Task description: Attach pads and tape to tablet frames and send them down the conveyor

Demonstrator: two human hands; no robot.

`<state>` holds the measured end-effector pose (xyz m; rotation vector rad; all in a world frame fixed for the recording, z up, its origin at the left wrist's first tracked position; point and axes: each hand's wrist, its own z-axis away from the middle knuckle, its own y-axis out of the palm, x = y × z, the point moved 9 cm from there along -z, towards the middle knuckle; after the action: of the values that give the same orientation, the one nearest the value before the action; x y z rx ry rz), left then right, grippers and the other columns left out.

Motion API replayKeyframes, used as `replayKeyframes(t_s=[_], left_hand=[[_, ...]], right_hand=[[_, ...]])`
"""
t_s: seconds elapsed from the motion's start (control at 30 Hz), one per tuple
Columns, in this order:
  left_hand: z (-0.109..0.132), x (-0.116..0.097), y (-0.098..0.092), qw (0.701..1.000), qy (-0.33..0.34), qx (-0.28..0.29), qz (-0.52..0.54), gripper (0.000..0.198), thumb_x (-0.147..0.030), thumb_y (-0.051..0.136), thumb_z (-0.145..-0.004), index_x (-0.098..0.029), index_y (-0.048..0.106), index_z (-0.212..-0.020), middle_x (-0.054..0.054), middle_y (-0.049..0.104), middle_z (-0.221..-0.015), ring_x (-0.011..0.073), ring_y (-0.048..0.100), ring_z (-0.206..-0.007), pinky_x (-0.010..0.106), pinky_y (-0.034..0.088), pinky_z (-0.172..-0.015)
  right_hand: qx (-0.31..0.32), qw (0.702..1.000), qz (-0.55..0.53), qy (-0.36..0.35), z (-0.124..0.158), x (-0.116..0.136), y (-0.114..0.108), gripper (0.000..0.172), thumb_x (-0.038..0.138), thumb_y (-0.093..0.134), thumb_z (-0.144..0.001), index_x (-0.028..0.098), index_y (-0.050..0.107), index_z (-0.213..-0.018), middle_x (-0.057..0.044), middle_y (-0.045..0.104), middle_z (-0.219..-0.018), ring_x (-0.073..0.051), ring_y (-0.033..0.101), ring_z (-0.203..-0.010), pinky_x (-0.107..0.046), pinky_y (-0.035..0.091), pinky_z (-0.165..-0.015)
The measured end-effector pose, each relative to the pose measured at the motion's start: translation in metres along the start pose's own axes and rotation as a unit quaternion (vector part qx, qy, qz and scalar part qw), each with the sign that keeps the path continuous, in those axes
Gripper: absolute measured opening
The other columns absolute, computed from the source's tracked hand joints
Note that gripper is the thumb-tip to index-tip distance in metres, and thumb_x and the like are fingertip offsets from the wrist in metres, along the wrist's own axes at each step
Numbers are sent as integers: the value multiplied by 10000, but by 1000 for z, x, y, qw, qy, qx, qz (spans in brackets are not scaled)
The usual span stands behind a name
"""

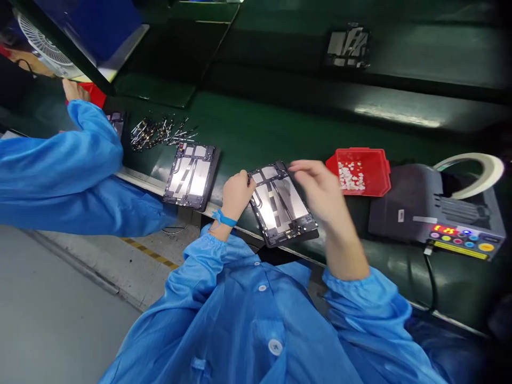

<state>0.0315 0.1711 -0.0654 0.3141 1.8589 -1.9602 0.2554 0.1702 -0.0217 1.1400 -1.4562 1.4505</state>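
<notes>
– what is borne by the workbench [256, 125]?
– an opened tablet [283, 205] is laid at the near edge, left of a red tray [378, 173].
– and the hands?
– by the tablet's upper corners, the left hand [237, 193] is curled, the right hand [320, 186] loosely bent; whether anything is held cannot be told.

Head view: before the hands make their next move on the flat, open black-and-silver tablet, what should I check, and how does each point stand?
1. Left hand at the open black-and-silver tablet: ok, at its upper-left corner.
2. Part in the right hand: cannot tell, the hand is blurred beside the upper-right corner.
3. Tablet fully supported: cannot tell, its lower-left corner lies by the bench's pale front edge.
4. Small white pieces in the red plastic tray: ok, several there.
5. Co-worker's hand clear of this tablet: ok, well to the left.
</notes>
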Motion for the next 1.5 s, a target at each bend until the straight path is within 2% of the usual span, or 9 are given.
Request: replayKeyframes(t_s=[0.07,0.17,0.27,0.37,0.67,0.87,1.2,1.4,1.5], left_hand=[[3,0,-1,1000,5,-17,2,109,-226,641,-1068,-213,699,-976,118,751,-965,306,685,-967,349,441,-831],[10,-2,-4,998,14,-56,19,124,-192,638,-1050,-230,688,-942,113,752,-981,313,647,-1041,361,443,-874],[17,-3,-5,995,18,-91,48,114,-187,650,-1039,-241,680,-942,95,772,-1029,306,628,-1091,379,434,-951],[20,-2,-3,992,8,-103,74,99,-209,654,-1048,-245,678,-958,77,794,-1059,305,629,-1130,404,409,-1021],[17,5,2,988,13,-105,117,106,-224,640,-1057,-234,709,-977,84,809,-1122,304,629,-1182,422,370,-1090],[16,10,7,990,14,-100,102,125,-215,629,-1072,-275,705,-993,30,824,-1132,286,647,-1208,438,386,-1088],[17,10,7,990,19,-100,100,109,-210,648,-1063,-285,694,-999,15,831,-1130,279,655,-1197,464,370,-1073],[18,10,6,989,15,-108,102,110,-204,659,-1062,-274,691,-982,11,838,-1127,273,671,-1185,465,354,-1060],[19,9,7,989,18,-112,100,113,-198,654,-1061,-275,700,-992,8,838,-1117,272,668,-1179,462,349,-1051]], right_hand=[[18,995,92,-27,0,-1,22,180,348,631,-1086,252,783,-1089,-110,783,-1259,-324,671,-1266,-573,426,-1206],[46,974,213,-61,-5,-7,57,226,310,578,-1079,245,795,-1063,-126,789,-1197,-352,653,-1216,-597,360,-1149],[72,965,239,-76,-8,-14,83,277,319,549,-1102,251,817,-1086,-130,797,-1202,-355,633,-1214,-570,343,-1096],[82,967,229,-73,-11,-19,94,324,341,513,-1135,263,828,-1134,-124,808,-1249,-351,628,-1215,-554,332,-1071],[112,970,208,-54,-22,-23,99,337,361,533,-1153,251,841,-1072,-105,824,-1244,-333,634,-1227,-531,313,-1065],[133,968,206,-55,-29,-28,102,298,343,567,-1140,232,802,-994,-99,809,-1161,-318,654,-1173,-485,322,-1011],[113,968,209,-83,-26,-30,98,268,342,548,-1124,235,723,-952,-92,811,-1059,-319,655,-1089,-505,331,-1003],[47,963,243,-105,-19,-20,85,259,337,527,-1124,242,699,-957,-100,788,-1087,-323,645,-1118,-523,337,-1020],[59,962,241,-115,-15,-17,89,270,367,536,-1135,251,711,-966,-95,795,-1081,-328,641,-1120,-533,335,-1027]])
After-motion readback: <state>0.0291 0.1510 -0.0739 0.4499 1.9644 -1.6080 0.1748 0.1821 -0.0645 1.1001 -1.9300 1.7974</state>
